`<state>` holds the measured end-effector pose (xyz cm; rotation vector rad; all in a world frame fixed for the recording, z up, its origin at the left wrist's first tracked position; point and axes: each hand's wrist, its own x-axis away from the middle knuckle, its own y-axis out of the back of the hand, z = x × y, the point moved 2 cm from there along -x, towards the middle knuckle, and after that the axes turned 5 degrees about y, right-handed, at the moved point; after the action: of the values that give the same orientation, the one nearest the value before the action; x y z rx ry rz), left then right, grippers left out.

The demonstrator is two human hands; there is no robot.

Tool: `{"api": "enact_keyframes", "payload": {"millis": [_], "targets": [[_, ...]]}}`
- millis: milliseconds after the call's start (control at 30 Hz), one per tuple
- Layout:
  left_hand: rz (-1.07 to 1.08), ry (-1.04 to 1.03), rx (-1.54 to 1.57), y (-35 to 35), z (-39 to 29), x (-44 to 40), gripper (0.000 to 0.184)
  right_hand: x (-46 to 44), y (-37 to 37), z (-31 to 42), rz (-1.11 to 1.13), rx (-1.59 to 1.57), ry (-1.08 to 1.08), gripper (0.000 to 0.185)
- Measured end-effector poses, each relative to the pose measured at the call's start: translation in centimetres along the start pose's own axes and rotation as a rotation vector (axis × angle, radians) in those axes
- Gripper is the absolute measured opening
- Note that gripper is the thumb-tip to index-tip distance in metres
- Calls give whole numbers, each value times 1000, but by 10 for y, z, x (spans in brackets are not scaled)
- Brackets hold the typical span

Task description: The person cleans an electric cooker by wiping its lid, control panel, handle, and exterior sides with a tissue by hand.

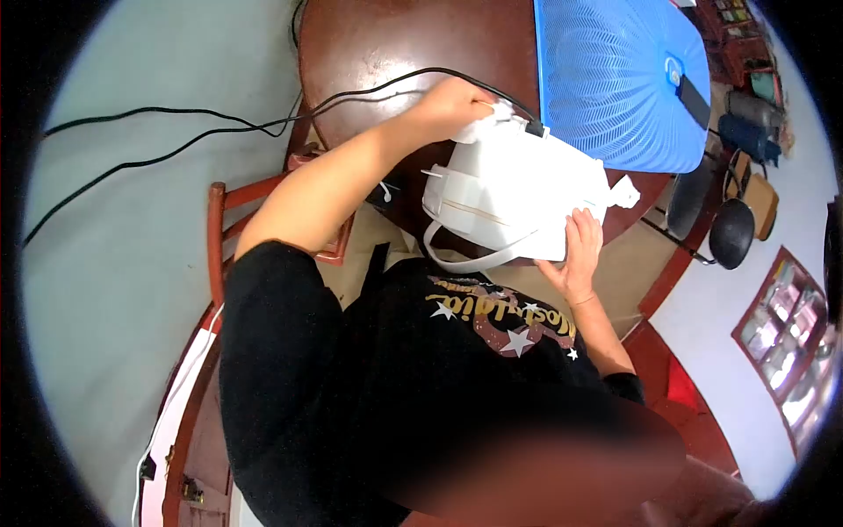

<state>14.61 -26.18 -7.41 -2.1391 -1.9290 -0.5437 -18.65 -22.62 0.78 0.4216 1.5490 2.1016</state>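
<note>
A white handbag [518,189] lies on the brown table in front of me, its curved handle [474,263] toward my body and a zip along its near side. My left hand [452,107] is closed at the bag's far left corner, pinching a crumpled white cloth or tissue [479,130] against it. My right hand [575,255] grips the bag's right near edge, fingers on top and thumb by the lower edge. A crumpled white piece [624,191] sticks out at the bag's right end; I cannot tell whether it belongs to the bag.
A blue perforated plastic piece [606,88] with a dark flat object [694,103] on it covers the right of the brown table [378,44]. Black cables [351,92] cross the table's left. A red-brown chair [218,237] stands left; dark pans [731,233] are at right.
</note>
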Motion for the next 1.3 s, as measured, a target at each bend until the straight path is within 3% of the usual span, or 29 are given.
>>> {"api": "enact_keyframes", "payload": {"millis": [33,100,300,433,500,567,633,667,767,800,900,933,1067,1200,1267,1300], "targets": [[24,71,-28,-5,-14,2,30,0,0,0,19,9,-14,79],[-228,-291,114,-38,-10,11,18,-1,4,1,22,22,-1,78],[-291,-503,-115,-51,-18,9,14,-18,5,5,42,40,-23,76],[-282,-332,-91,-39,0,6,15,-19,5,6,41,55,-20,76],[-286,-107,-201,-33,14,4,18,-19,3,4,42,65,-14,76],[-291,-154,-191,-27,26,-1,20,-18,5,4,40,47,-9,77],[-210,-274,-429,-17,31,-11,21,-20,7,9,47,55,-16,77],[-234,-92,-210,-13,36,-19,20,-24,7,9,43,60,-23,78],[-271,-196,46,-14,8,0,16,-26,5,13,45,77,-39,79],[-209,-371,-43,-20,4,5,17,-27,4,14,47,77,-38,79],[-252,-456,-101,-29,3,12,15,-26,4,16,35,83,-65,79],[-237,-471,-105,-29,6,11,15,-26,4,18,53,88,-61,79],[-229,-179,-281,-25,19,-6,18,-24,6,15,65,89,-60,79],[-282,-279,-217,-35,0,14,9,-25,10,17,56,98,-96,78],[-346,-522,-237,-43,-11,26,15,-28,10,18,45,67,-86,76],[-303,-466,-225,-46,-14,30,17,-27,9,18,35,63,-88,76]]}}
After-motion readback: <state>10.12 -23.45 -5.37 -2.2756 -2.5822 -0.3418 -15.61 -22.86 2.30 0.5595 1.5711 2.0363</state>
